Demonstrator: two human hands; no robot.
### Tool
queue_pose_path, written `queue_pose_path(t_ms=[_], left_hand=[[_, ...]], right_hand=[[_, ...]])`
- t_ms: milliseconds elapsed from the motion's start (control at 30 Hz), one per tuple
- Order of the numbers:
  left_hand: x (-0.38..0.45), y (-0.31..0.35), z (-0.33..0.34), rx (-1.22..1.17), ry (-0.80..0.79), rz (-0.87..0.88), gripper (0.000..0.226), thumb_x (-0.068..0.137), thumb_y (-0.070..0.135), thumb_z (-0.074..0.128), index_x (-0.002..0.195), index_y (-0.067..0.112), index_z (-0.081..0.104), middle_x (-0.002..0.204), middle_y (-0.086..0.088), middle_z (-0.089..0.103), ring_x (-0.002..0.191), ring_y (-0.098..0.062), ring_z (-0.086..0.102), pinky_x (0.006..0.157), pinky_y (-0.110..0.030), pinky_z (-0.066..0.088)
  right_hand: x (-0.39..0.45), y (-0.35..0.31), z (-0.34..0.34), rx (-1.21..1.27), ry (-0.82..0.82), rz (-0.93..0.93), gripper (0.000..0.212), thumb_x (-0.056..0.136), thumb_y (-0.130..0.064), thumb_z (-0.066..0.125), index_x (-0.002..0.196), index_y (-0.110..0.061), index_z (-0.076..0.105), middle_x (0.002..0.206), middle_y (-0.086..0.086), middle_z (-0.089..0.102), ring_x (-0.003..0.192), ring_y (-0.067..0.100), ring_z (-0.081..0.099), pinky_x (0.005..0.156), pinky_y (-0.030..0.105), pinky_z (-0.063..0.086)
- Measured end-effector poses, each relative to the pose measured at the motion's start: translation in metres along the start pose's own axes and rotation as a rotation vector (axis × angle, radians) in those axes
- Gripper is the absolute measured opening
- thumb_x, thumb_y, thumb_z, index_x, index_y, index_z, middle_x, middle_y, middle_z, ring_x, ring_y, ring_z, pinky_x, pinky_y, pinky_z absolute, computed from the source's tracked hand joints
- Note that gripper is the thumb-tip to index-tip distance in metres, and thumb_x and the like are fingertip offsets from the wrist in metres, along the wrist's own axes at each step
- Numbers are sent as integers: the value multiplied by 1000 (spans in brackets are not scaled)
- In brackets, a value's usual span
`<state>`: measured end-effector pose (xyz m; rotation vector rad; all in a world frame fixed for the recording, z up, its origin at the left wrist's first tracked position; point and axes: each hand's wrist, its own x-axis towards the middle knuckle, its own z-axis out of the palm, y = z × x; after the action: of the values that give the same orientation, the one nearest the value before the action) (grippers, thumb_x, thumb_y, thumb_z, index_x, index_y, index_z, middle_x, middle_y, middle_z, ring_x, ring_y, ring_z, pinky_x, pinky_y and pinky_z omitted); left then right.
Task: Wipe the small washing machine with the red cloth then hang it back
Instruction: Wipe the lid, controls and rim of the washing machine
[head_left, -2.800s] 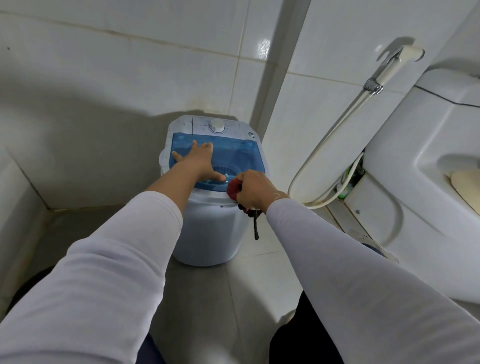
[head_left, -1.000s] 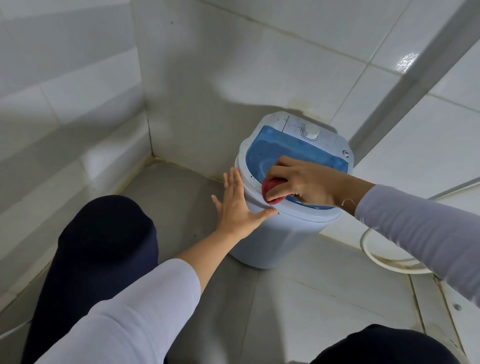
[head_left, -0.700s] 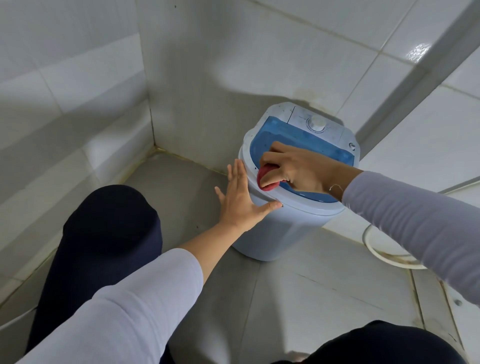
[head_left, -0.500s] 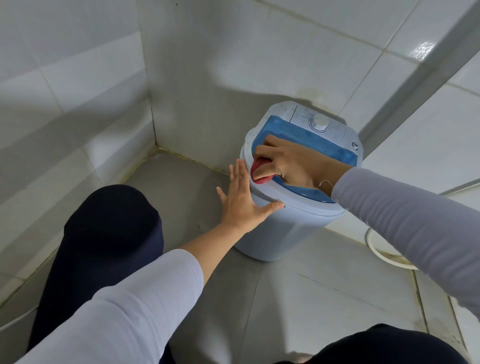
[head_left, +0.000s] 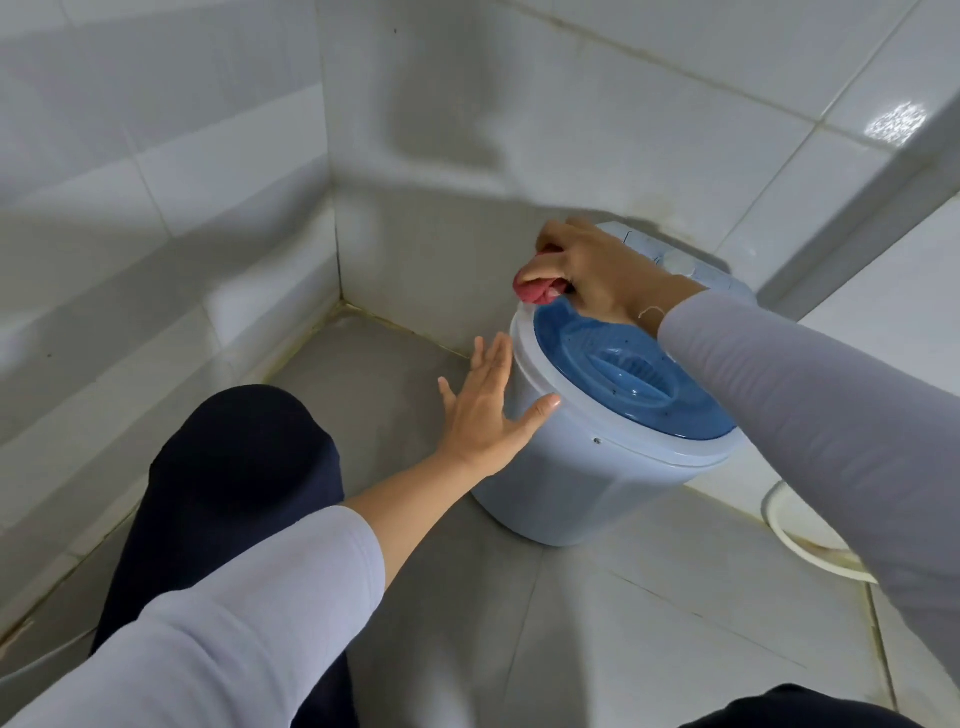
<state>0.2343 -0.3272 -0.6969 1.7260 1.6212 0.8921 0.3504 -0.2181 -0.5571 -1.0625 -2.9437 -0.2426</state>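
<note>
- I see the small washing machine (head_left: 597, 457) standing on the grey tiled floor (head_left: 649, 623), close against the white tiled wall (head_left: 519, 130) behind it, a little right of the room's corner.
- Its blue lid (head_left: 634, 379) is down and faces up toward me, with a white rim around it; the white control panel (head_left: 691, 265) sits at the far edge, partly hidden by my right wrist.
- My right hand (head_left: 602, 270) reaches across the lid to the machine's far-left edge, its grip clamped on the red cloth (head_left: 537, 291), fingers curled down over it (only a bunched red fold shows beneath the thumb).
- The red cloth is pressed at the rim where the blue lid meets the white top, on the far-left side of the machine.
- My left hand (head_left: 488, 410) lies flat against the near-left side of the drum, fingers spread apart and holding nothing, thumb resting just under the rim.
- Both arms wear pale long sleeves; a dark-clothed knee (head_left: 234, 467) is bent at the near left.
- A white hose (head_left: 795, 540) curves on the floor to the right of the machine, partly behind my right sleeve.
</note>
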Motion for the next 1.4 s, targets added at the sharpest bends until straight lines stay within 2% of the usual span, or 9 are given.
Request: queue_pose_path(t_ms=[100, 367, 433, 533, 600, 800, 1000, 1200, 1400], left_hand=[[13, -1, -15, -16, 14, -23, 87, 88, 62, 40, 151, 20, -1, 161, 8, -4, 145, -7, -15, 114, -58, -10], [48, 2, -35, 35, -81, -60, 96, 83, 68, 43, 151, 19, -5, 161, 5, -6, 145, -10, -18, 112, -63, -8], [49, 2, -37, 11, -119, -85, 98, 82, 68, 45, 151, 19, -4, 161, 3, -5, 146, -11, -17, 112, -63, -8], [51, 1, -37, -19, -152, -102, 98, 81, 68, 47, 152, 20, -1, 161, 0, -4, 146, -13, -16, 112, -62, -8], [54, -2, -36, -21, -173, -100, 99, 79, 70, 48, 152, 21, 2, 161, 0, -1, 146, -13, -15, 112, -64, -8], [64, -5, -41, 36, -251, -42, 91, 78, 73, 46, 151, 33, 9, 161, 5, 9, 147, -14, -13, 110, -67, -5], [60, 4, -47, 52, -282, -44, 85, 84, 65, 47, 151, 29, 11, 161, 5, 6, 147, -14, -11, 113, -63, -7], [58, 13, -54, 81, -300, -58, 86, 84, 62, 49, 152, 26, 10, 161, 0, -1, 148, -19, -2, 114, -59, -8], [61, 13, -57, 108, -311, -72, 92, 81, 65, 51, 152, 25, 8, 161, -2, -2, 148, -21, 0, 114, -60, -8]], right_hand=[[1, 11, -10, 70, -15, 59, 46, 76, 8, 56, 111, -21, 66, 107, 14, 54, 99, 31, 47, 81, 42, 46], [0, -3, 7, 67, -55, -98, 41, 74, 2, 61, 102, -26, 70, 98, 11, 56, 90, 29, 49, 71, 39, 47], [-5, 0, 13, 96, -46, -107, 44, 71, 3, 62, 101, -27, 71, 102, 11, 58, 92, 30, 50, 75, 40, 49], [-15, 11, 21, 165, -77, -116, 49, 69, 6, 64, 105, -27, 71, 120, 10, 59, 106, 31, 49, 88, 37, 45], [-20, 15, 26, 177, -94, -137, 57, 65, 11, 63, 108, -26, 71, 129, 9, 57, 115, 34, 48, 92, 43, 46], [-20, 23, 36, 135, -48, -208, 60, 60, 17, 64, 108, -18, 71, 127, 12, 61, 118, 42, 49, 91, 40, 43], [-8, 36, 43, 87, 53, -136, 54, 65, 19, 64, 104, -18, 73, 119, 12, 65, 103, 42, 55, 81, 44, 53], [5, 46, 39, -9, 39, -17, 42, 75, 12, 60, 105, -15, 72, 120, 12, 64, 104, 40, 51, 80, 48, 51], [25, 47, 25, -215, -140, 82, 38, 86, 1, 49, 113, -20, 67, 128, 6, 53, 113, 32, 42, 91, 42, 45]])
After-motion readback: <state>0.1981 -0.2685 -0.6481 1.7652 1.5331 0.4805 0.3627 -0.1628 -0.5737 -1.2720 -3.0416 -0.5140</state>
